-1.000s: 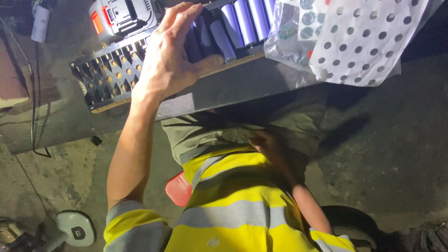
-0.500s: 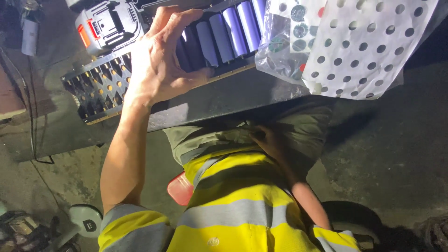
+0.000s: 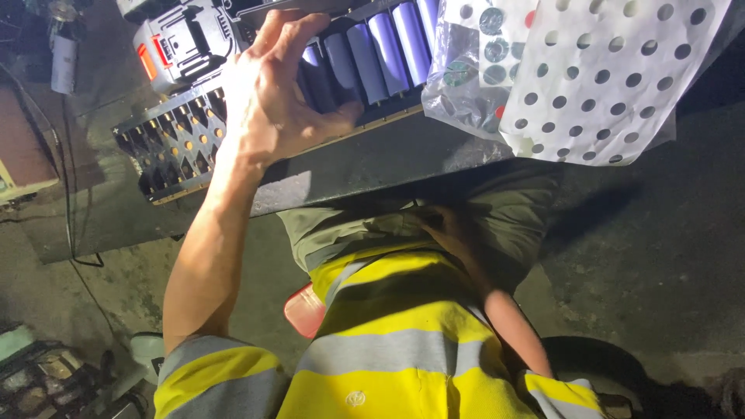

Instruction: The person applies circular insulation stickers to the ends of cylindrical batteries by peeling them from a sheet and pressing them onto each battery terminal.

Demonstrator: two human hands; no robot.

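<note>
our left hand rests with fingers spread over the row of purple cylindrical battery cells, at 12 o'clock on the dark workbench. at its 9 o'clock lies the black perforated cell holder. our right hand sits at our lap; we cannot tell its finger state.

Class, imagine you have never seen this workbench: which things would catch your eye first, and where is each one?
First the left hand, spread over a row of purple cells at the top centre. Right of them lies a white sheet punched with round holes, partly over a clear bag. At the bottom, the yellow vest with grey bands fills the view, and the right hand rests in the lap, in shadow.
</note>
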